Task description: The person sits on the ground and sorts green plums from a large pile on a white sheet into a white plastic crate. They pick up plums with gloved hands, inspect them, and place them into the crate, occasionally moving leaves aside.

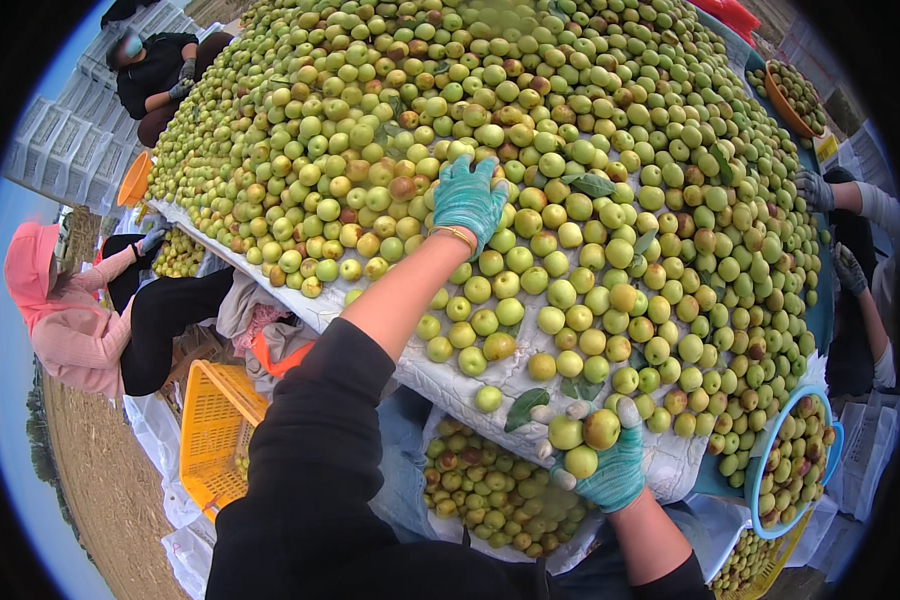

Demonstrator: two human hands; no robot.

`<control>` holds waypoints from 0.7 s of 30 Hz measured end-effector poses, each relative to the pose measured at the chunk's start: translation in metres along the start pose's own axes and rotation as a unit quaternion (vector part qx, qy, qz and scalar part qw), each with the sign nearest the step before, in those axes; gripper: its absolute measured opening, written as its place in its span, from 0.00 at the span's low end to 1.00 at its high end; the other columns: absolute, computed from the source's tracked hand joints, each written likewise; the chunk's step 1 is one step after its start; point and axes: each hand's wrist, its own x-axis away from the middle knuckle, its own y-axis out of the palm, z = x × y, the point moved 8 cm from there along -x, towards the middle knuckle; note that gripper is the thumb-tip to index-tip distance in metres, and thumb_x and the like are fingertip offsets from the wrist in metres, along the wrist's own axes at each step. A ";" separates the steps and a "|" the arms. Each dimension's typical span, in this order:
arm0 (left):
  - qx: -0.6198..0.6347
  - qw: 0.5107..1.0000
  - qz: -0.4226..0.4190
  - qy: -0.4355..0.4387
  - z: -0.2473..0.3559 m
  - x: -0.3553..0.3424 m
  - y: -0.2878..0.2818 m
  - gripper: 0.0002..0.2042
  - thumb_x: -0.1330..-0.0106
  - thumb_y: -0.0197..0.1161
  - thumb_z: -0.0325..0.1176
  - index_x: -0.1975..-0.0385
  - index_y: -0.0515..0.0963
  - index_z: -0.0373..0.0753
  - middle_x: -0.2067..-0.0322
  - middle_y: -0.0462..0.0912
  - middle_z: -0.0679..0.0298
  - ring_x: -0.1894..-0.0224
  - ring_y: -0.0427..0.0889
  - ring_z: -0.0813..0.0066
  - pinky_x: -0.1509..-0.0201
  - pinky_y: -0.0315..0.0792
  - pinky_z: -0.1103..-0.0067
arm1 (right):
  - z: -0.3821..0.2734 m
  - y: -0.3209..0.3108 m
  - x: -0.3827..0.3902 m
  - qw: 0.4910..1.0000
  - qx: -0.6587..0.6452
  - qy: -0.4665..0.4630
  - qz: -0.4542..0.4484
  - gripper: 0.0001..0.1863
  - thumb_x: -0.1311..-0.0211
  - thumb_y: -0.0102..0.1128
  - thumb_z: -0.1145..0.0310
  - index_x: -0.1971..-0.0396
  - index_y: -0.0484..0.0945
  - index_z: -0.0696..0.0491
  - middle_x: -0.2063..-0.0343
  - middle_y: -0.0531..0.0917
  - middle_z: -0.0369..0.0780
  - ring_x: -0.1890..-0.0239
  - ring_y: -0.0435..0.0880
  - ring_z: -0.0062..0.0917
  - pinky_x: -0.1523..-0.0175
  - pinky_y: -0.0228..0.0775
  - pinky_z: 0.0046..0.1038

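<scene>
Left hand (467,198), in a teal glove, reached far out onto the heap of green fruit (530,160); fingers spread flat over the top layer, palm down, not closed on any one piece. A thin bangle (454,234) sat at the wrist. Right hand (610,455), same glove, lay near the body at the table's near edge, fingers curled loosely around about three fruits (582,440), one of them browner than the rest. The heap covered a white padded sheet (440,375), thinning out to single fruits toward the near edge.

Below the edge, between the knees, sat a container of sorted fruit (495,495), many brown-blotched. A blue-rimmed bowl (770,455) of fruit stood to the right, a yellow crate (210,430) down to the left.

Other workers sat around the table: a person in pink (65,320) on the left, gloved hands (820,190) on the right.

Judgement: raking with an open palm would work best kept light, so fruit rolls rather than bruises; the cupped hand looked full, so emptying it before gathering more seemed sensible.
</scene>
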 end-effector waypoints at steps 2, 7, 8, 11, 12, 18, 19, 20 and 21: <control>-0.006 0.997 -0.073 -0.031 -0.011 -0.033 0.036 0.24 0.38 0.53 0.56 0.49 0.75 0.48 0.48 0.70 0.52 0.45 0.69 0.51 0.40 0.64 0.59 | 0.000 -0.004 0.003 1.000 0.000 -0.009 0.014 0.34 0.42 0.46 0.34 0.53 0.74 0.51 0.41 0.65 0.49 0.52 0.75 0.44 0.71 0.76 0.34; 0.093 0.988 -0.098 -0.078 0.007 -0.051 0.072 0.25 0.48 0.64 0.49 0.50 0.77 0.45 0.58 0.81 0.51 0.53 0.79 0.58 0.46 0.72 0.69 | -0.002 0.001 0.004 0.999 0.019 -0.024 0.015 0.37 0.42 0.47 0.34 0.50 0.70 0.54 0.42 0.66 0.49 0.53 0.77 0.40 0.72 0.78 0.32; 0.106 0.986 -0.104 -0.079 0.012 -0.054 0.075 0.24 0.48 0.63 0.47 0.50 0.77 0.45 0.61 0.83 0.52 0.55 0.81 0.61 0.47 0.73 0.72 | -0.003 0.001 0.005 0.999 0.005 -0.024 0.027 0.37 0.42 0.47 0.34 0.50 0.70 0.55 0.42 0.66 0.49 0.54 0.77 0.39 0.72 0.78 0.31; 0.151 0.959 -0.212 -0.109 0.013 -0.063 0.092 0.27 0.48 0.64 0.47 0.47 0.73 0.46 0.45 0.72 0.53 0.45 0.74 0.58 0.39 0.68 0.69 | -0.006 0.003 0.007 0.999 0.028 -0.027 0.031 0.38 0.42 0.46 0.33 0.50 0.70 0.56 0.43 0.67 0.49 0.55 0.78 0.38 0.73 0.78 0.29; 0.173 0.953 -0.226 -0.104 0.015 -0.066 0.095 0.29 0.49 0.65 0.46 0.46 0.71 0.44 0.44 0.71 0.52 0.44 0.73 0.58 0.39 0.67 0.69 | -0.006 0.002 0.008 0.998 0.026 -0.025 0.041 0.39 0.42 0.45 0.33 0.51 0.70 0.57 0.43 0.68 0.49 0.55 0.79 0.38 0.73 0.78 0.28; 0.540 0.824 -0.050 -0.166 0.022 -0.075 0.068 0.13 0.43 0.66 0.31 0.58 0.78 0.39 0.65 0.80 0.67 0.64 0.77 0.78 0.58 0.75 0.78 | -0.012 0.000 0.018 0.998 0.045 -0.045 0.017 0.38 0.40 0.45 0.34 0.53 0.71 0.58 0.43 0.68 0.49 0.53 0.79 0.39 0.73 0.79 0.29; 0.518 0.840 -0.042 -0.155 0.026 -0.076 0.061 0.13 0.43 0.67 0.32 0.59 0.78 0.39 0.67 0.80 0.68 0.66 0.77 0.78 0.60 0.75 0.78 | -0.013 0.000 0.020 0.997 0.058 -0.044 0.016 0.38 0.40 0.45 0.35 0.53 0.71 0.59 0.43 0.68 0.50 0.52 0.79 0.40 0.73 0.79 0.29; 0.506 0.850 -0.073 -0.125 0.037 -0.077 0.058 0.12 0.42 0.67 0.33 0.60 0.78 0.39 0.68 0.79 0.68 0.67 0.77 0.79 0.60 0.75 0.78 | -0.013 -0.001 0.022 0.998 0.051 -0.042 0.017 0.38 0.40 0.45 0.35 0.53 0.71 0.59 0.43 0.68 0.50 0.52 0.78 0.40 0.72 0.79 0.29; 0.499 0.856 -0.100 -0.094 0.047 -0.078 0.055 0.12 0.41 0.66 0.35 0.60 0.78 0.39 0.69 0.79 0.68 0.67 0.78 0.79 0.60 0.76 0.77 | -0.015 -0.002 0.024 0.998 0.038 -0.041 0.018 0.38 0.40 0.45 0.35 0.53 0.71 0.59 0.43 0.68 0.50 0.52 0.78 0.40 0.72 0.79 0.29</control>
